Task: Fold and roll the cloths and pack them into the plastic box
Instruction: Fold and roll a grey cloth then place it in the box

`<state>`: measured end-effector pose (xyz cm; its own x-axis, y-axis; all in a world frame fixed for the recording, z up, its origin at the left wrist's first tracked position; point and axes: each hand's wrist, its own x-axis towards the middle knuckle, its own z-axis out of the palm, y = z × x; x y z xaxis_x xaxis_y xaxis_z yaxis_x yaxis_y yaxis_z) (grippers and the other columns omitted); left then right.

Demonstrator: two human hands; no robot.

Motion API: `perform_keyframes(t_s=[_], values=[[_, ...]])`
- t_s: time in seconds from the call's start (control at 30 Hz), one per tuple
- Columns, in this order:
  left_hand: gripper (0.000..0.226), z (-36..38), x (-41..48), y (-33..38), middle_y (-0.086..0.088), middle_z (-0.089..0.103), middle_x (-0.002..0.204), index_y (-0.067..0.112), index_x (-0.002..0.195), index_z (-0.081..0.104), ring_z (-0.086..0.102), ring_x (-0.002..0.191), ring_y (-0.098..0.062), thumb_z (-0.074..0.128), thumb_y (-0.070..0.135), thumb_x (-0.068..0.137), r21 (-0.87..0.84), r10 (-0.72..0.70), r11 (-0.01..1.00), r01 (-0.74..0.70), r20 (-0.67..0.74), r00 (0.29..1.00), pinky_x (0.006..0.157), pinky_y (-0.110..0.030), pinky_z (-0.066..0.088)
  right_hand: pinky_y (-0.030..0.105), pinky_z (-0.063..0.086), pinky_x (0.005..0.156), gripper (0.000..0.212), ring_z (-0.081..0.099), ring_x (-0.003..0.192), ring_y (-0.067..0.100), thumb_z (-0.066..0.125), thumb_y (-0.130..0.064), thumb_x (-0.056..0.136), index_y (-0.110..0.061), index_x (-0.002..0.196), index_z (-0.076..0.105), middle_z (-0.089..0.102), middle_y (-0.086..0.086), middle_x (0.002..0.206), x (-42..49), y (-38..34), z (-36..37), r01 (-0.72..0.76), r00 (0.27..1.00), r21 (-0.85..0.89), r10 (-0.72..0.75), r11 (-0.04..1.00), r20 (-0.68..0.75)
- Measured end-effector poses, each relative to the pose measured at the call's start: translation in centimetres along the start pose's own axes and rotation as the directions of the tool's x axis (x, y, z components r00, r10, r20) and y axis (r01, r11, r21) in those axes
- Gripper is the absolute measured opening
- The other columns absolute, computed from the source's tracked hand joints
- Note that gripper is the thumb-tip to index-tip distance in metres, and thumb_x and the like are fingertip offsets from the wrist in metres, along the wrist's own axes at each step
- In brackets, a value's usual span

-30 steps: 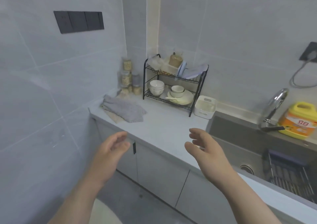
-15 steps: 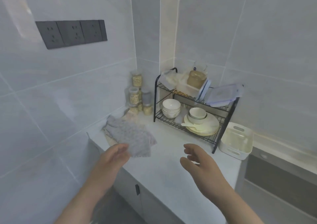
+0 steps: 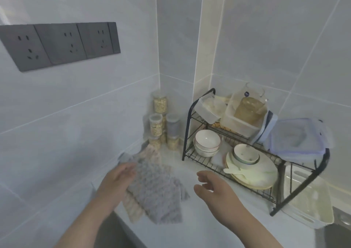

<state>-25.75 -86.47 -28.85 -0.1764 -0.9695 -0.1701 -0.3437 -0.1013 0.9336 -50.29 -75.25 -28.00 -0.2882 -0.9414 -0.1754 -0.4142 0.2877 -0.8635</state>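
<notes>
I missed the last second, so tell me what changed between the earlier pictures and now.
Both hands moved forward toward the cloths as the view closed in. The left hand now reaches over their left edge; no grip shows. The right hand hovers open beside them, holding nothing. Cloths, rack and jars stayed put.

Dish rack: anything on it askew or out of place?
On the top shelf of the black wire dish rack, the small clear plastic tub sits tilted at the left end, and the blue-rimmed lidded plastic box overhangs the right end. Nothing looks spilled or broken.
</notes>
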Motion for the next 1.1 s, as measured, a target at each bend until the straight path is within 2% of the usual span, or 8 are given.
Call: perform_keyframes(t_s=[0.2,0.3,0.57,0.7,0.83,0.9,0.97,1.1], values=[[0.018,-2.1,14.0,-1.9,0.011,0.062,0.113,0.030,0.111,0.062,0.057,0.106,-0.008,0.057,0.028,0.093,0.111,-0.004,0.994,-0.009,0.112,0.994,0.083,-0.025,0.043,0.017,0.040,0.082,0.035,0.053,0.108,0.005,0.057,-0.028,0.092,-0.029,0.127,0.052,0.055,-0.016,0.117,9.7,-0.8,6.0,-0.145,0.982,0.072,0.152,0.987,-0.113],[0.022,-2.1,18.6,-3.7,0.009,0.062,0.114,0.027,0.116,0.061,0.057,0.106,-0.008,0.055,0.028,0.094,0.239,0.032,0.968,-0.077,0.185,0.982,0.086,-0.026,0.041,0.012,0.041,0.074,0.032,0.052,0.109,0.007,0.054,-0.027,0.095,-0.027,0.127,0.053,0.053,-0.014,0.119,13.4,-0.8,8.9,-0.218,0.966,0.061,0.224,0.974,-0.128],[0.024,0.1,24.1,-9.3,0.002,0.069,0.105,0.019,0.102,0.067,0.063,0.099,-0.021,0.044,0.021,0.093,0.591,0.155,0.678,-0.437,0.467,0.871,0.080,-0.030,0.048,0.030,0.048,0.093,0.037,0.058,0.111,0.014,0.049,-0.024,0.095,-0.023,0.132,0.053,0.054,-0.008,0.128,17.6,2.7,12.8,-0.391,0.910,-0.017,0.384,0.920,-0.155],[0.025,1.8,25.9,-10.0,0.006,0.068,0.115,0.022,0.113,0.068,0.062,0.103,-0.010,0.054,0.017,0.094,0.534,0.140,0.752,-0.387,0.443,0.885,0.083,-0.021,0.043,0.019,0.049,0.063,0.033,0.058,0.096,0.013,0.049,-0.023,0.096,-0.026,0.128,0.055,0.053,-0.013,0.118,19.4,4.3,13.9,-0.334,0.927,0.039,0.336,0.942,-0.166],[0.036,3.1,27.2,-11.6,0.009,0.060,0.128,0.029,0.127,0.058,0.059,0.108,-0.005,0.058,0.027,0.091,0.564,0.083,0.728,-0.389,0.491,0.867,0.095,-0.027,0.047,0.035,0.058,0.078,0.029,0.058,0.090,0.004,0.051,-0.020,0.095,-0.025,0.122,0.060,0.056,-0.016,0.107,21.2,6.6,14.3,-0.269,0.941,0.079,0.279,0.960,-0.190],[0.040,3.9,27.7,-12.2,0.010,0.058,0.130,0.027,0.130,0.057,0.057,0.111,-0.007,0.059,0.031,0.090,0.620,0.112,0.642,-0.451,0.506,0.855,0.093,-0.024,0.045,0.031,0.059,0.070,0.028,0.061,0.083,0.004,0.052,-0.018,0.094,-0.023,0.121,0.062,0.058,-0.015,0.104,21.7,8.3,14.4,-0.275,0.935,0.073,0.284,0.959,-0.212],[0.037,4.5,28.0,-13.1,0.010,0.062,0.123,0.025,0.124,0.061,0.058,0.100,-0.005,0.062,0.032,0.088,0.621,0.156,0.613,-0.489,0.512,0.845,0.084,-0.021,0.044,0.018,0.053,0.052,0.026,0.063,0.069,0.004,0.052,-0.017,0.094,-0.023,0.118,0.062,0.060,-0.013,0.101,21.7,9.7,14.8,-0.260,0.942,0.051,0.265,0.964,-0.207],[0.021,5.0,28.4,-14.3,0.018,0.058,0.093,0.024,0.105,0.070,0.053,0.084,-0.002,0.067,0.032,0.085,0.591,0.260,0.588,-0.552,0.508,0.821,0.069,-0.016,0.037,0.008,0.046,0.053,0.011,0.060,0.054,-0.007,0.054,-0.018,0.094,-0.026,0.093,0.061,0.065,-0.007,0.081,21.8,11.8,15.5,-0.177,0.962,-0.038,0.165,0.983,-0.216]])
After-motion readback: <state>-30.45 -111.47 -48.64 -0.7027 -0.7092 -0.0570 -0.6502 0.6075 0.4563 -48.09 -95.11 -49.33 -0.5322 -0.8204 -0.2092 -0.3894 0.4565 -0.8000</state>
